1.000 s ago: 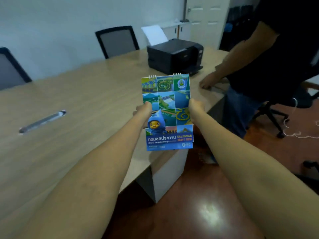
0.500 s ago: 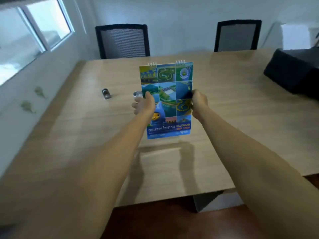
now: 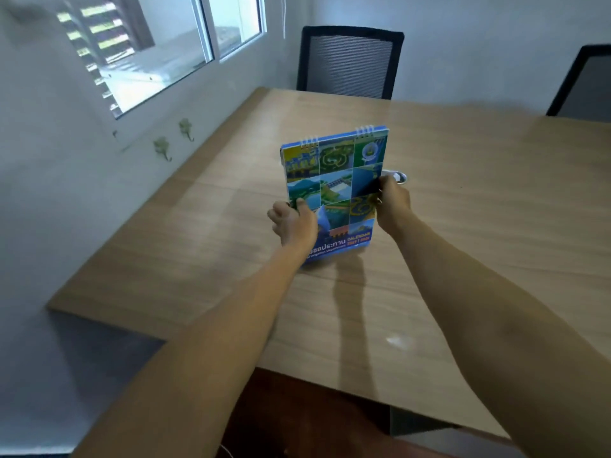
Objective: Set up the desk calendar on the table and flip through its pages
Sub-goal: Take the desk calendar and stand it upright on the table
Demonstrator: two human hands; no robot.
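We hold the desk calendar (image 3: pixel 334 190) upright over the tabletop (image 3: pixel 463 226), left hand (image 3: pixel 292 223) and right hand (image 3: pixel 393 203) pinching its side edges with closed fingers; unopened, it may topple once released.

A black mesh-backed chair (image 3: pixel 348 61) stands at the table's far edge, near its far left corner. A second chair (image 3: pixel 585 84) stands further right along the same edge, cut off by the frame. On the wall past the table's left edge sits a window (image 3: pixel 158 44), with two hooks (image 3: pixel 163 148) below it. A small pale smear (image 3: pixel 396 342) marks the tabletop near the near edge.
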